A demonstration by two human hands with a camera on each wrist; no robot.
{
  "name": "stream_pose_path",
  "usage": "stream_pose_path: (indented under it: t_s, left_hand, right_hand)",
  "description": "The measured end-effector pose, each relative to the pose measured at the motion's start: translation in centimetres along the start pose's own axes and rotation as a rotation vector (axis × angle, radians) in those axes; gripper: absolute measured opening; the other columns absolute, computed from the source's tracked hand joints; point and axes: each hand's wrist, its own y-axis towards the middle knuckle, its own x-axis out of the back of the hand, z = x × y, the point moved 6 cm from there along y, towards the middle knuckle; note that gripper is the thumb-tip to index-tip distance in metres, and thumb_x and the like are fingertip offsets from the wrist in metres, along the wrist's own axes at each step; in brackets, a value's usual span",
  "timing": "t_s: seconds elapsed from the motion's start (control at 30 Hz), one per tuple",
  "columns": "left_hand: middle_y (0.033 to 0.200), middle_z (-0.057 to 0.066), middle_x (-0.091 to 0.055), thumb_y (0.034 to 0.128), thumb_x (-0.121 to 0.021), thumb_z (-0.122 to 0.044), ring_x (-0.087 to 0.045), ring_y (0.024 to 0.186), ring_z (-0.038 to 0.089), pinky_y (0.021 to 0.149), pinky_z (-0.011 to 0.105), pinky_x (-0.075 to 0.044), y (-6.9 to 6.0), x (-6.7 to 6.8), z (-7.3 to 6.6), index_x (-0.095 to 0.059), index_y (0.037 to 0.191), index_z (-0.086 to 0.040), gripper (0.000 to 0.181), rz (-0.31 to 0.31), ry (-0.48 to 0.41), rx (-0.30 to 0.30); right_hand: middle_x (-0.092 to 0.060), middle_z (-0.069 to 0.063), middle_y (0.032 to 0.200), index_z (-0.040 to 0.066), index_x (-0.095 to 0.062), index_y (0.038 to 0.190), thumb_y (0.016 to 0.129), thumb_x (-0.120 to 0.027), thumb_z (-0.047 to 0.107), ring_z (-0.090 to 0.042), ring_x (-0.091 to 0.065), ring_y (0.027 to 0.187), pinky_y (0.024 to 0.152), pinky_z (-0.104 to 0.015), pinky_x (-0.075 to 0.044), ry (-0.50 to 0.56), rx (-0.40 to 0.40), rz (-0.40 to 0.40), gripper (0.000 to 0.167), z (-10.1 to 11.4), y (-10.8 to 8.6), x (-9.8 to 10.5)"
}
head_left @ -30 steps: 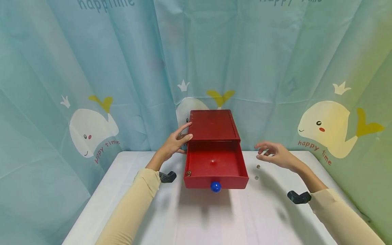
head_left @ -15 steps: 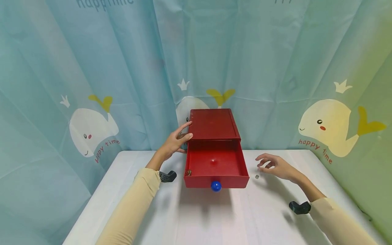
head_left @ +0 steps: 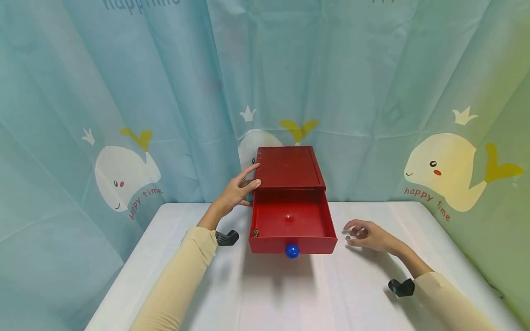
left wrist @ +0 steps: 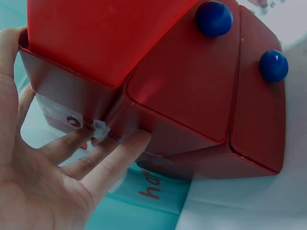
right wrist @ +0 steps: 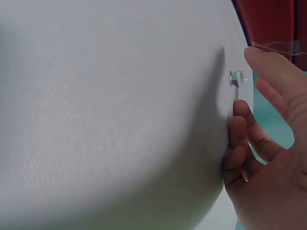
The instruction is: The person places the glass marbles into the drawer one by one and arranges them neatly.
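A red drawer box (head_left: 287,166) stands on the white table with its top drawer (head_left: 290,220) pulled out. My left hand (head_left: 232,195) has its fingers spread against the box's left side, thumb near the top front edge; the left wrist view shows the fingertips (left wrist: 139,139) touching that side. My right hand (head_left: 370,234) is low over the table right of the drawer, fingers loosely bent. A small shiny, clear round piece (right wrist: 237,78) lies between thumb and fingers, apart from both. Small gold-coloured bits (head_left: 254,233) lie in the drawer's front left corner.
The top drawer juts forward with a blue knob (head_left: 292,251) on its front. Lower drawers with blue knobs (left wrist: 274,66) are closed below it. A whale-printed curtain (head_left: 352,92) hangs behind and beside the table (head_left: 285,303).
My right hand has come down and toward the near side, around the nearer small piece. The farther small piece is now out of sight near the hand. My left hand stays put.
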Motion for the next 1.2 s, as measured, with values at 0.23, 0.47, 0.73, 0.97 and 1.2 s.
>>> stream_pose_path:
  t_s: [0.23,0.47,0.73,0.97,1.2]
  left_hand:
    - [0.158,0.016,-0.042,0.1009,-0.062,-0.038,-0.045,0.141,0.034,0.087,0.055,-0.059,0.0,-0.02,-0.02,-0.036,0.159,-0.04,0.063,0.004,0.01,-0.005]
    - [0.158,0.016,-0.041,0.1013,-0.061,-0.037,-0.045,0.141,0.035,0.087,0.057,-0.058,-0.05,-0.05,-0.08,-0.036,0.159,-0.04,0.063,0.006,0.014,-0.011]
    - [0.158,0.016,-0.041,0.1011,-0.061,-0.037,-0.045,0.141,0.035,0.087,0.056,-0.058,0.14,0.0,0.07,-0.036,0.159,-0.041,0.063,0.003,0.014,-0.013]
    - [0.159,0.016,-0.04,0.1,-0.061,-0.039,-0.045,0.142,0.035,0.087,0.056,-0.058,0.07,0.02,0.1,-0.036,0.158,-0.041,0.064,-0.004,0.021,-0.003]
    - [0.157,0.015,-0.044,0.1009,-0.063,-0.037,-0.047,0.14,0.033,0.086,0.055,-0.059,0.04,-0.05,0.03,-0.038,0.158,-0.041,0.062,-0.007,-0.001,0.008]
  right_hand:
    - [-0.066,-0.015,0.115,0.008,-0.071,0.113,0.088,-0.08,0.01,-0.028,-0.057,0.102,0.074,-0.025,-0.05,-0.063,-0.032,-0.019,0.027,-0.7,0.13,-0.39]
    - [-0.065,-0.023,0.131,0.012,-0.072,0.105,0.088,-0.08,0.011,-0.045,-0.055,0.125,0.075,-0.029,-0.049,-0.115,-0.047,-0.045,0.02,-0.84,0.21,-0.44]
    - [-0.062,-0.027,0.134,0.012,-0.072,0.1,0.087,-0.079,0.006,-0.048,-0.053,0.129,0.077,-0.031,-0.047,-0.14,-0.065,-0.073,0.016,-0.52,0.13,-0.44]
    - [-0.065,-0.026,0.129,0.012,-0.072,0.097,0.086,-0.078,0.003,-0.044,-0.059,0.12,0.07,-0.027,-0.044,-0.144,-0.044,-0.102,0.015,-0.24,0.01,-0.42]
    - [-0.067,-0.022,0.126,0.012,-0.072,0.096,0.088,-0.076,0.003,-0.043,-0.058,0.123,0.073,-0.028,-0.044,-0.147,-0.046,-0.095,0.013,-0.3,0.02,-0.58]
